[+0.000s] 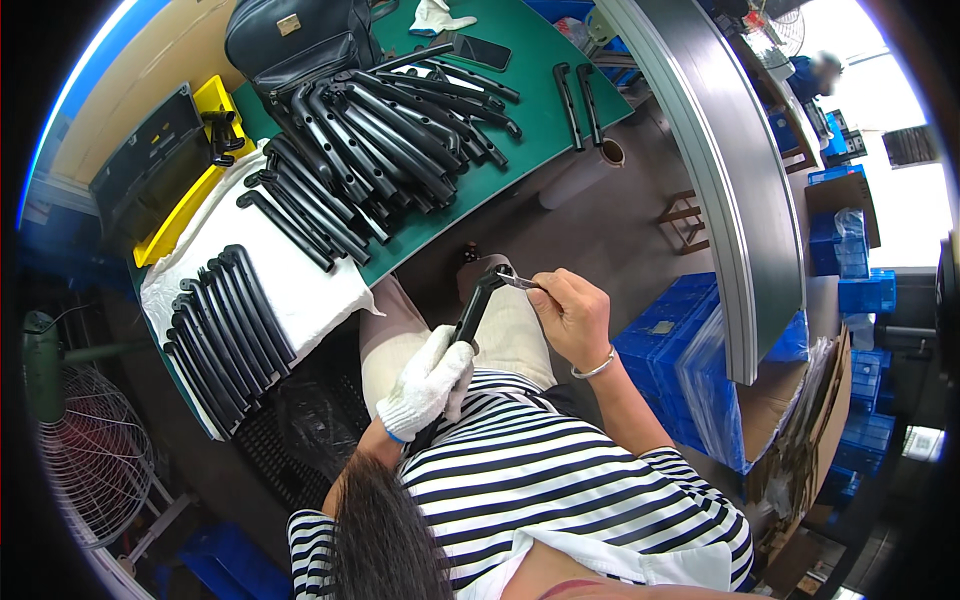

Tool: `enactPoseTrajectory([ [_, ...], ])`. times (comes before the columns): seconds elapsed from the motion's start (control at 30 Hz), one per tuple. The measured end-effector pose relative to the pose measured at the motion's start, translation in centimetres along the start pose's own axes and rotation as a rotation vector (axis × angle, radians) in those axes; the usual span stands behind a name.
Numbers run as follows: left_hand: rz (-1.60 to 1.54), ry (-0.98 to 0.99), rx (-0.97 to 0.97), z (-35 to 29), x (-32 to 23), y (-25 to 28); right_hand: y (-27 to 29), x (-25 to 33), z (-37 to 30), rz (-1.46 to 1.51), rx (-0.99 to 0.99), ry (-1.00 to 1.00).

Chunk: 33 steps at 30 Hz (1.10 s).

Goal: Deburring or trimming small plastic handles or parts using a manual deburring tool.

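In my left hand (428,385), which wears a white knit glove, I hold a black bent tube (478,308) over my lap, its angled end pointing up and away. My bare right hand (575,318) pinches a small metal blade-like tool (517,281), whose tip meets the tube's angled end; its exact kind is too small to make out. Ahead on the green table lies a heap of similar black tubes (400,140). To the left, a neat row of them (228,335) rests on a white cloth (325,297).
A black bag (300,45), a phone (482,52) and a white glove (440,17) lie at the green table's (545,50) back. Two tubes (577,105) sit near its right corner. A yellow bin (180,222) stands left. Blue crates (670,345) are right, a fan (95,455) lower left.
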<state>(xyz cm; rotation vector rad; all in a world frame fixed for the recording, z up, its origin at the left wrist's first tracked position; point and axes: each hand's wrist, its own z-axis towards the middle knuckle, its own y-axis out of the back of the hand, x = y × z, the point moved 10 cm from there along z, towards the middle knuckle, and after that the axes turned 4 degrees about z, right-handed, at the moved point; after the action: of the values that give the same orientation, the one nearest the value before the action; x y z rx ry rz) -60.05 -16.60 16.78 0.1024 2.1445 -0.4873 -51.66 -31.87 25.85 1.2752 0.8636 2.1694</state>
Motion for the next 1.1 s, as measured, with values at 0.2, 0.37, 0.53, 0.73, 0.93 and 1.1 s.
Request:
enactPoseTrajectory([
  [0.2,-0.074,-0.081,0.082,-1.4,-0.5,-1.5,0.5,-10.7,-2.1,-0.097,0.006,-0.453],
  [0.37,-0.102,-0.008,0.132,0.3,0.4,-1.1,-1.2,-7.0,-0.7,0.539,0.075,-0.433],
  [0.53,-0.286,0.118,0.304,0.2,1.4,-2.5,-4.6,-2.3,0.3,0.876,0.442,-0.338],
  [0.73,0.446,-0.198,0.067,2.9,-2.2,-1.9,-8.0,-0.9,-0.5,0.56,0.615,-0.292],
  [0.93,1.271,-0.49,-0.434,3.2,-3.7,-2.7,-9.3,-3.2,-1.3,0.685,0.54,-0.376],
  [1.1,1.416,-0.539,-0.457,2.7,-4.1,-2.9,-8.4,-6.0,-1.7,0.661,0.331,-0.478],
])
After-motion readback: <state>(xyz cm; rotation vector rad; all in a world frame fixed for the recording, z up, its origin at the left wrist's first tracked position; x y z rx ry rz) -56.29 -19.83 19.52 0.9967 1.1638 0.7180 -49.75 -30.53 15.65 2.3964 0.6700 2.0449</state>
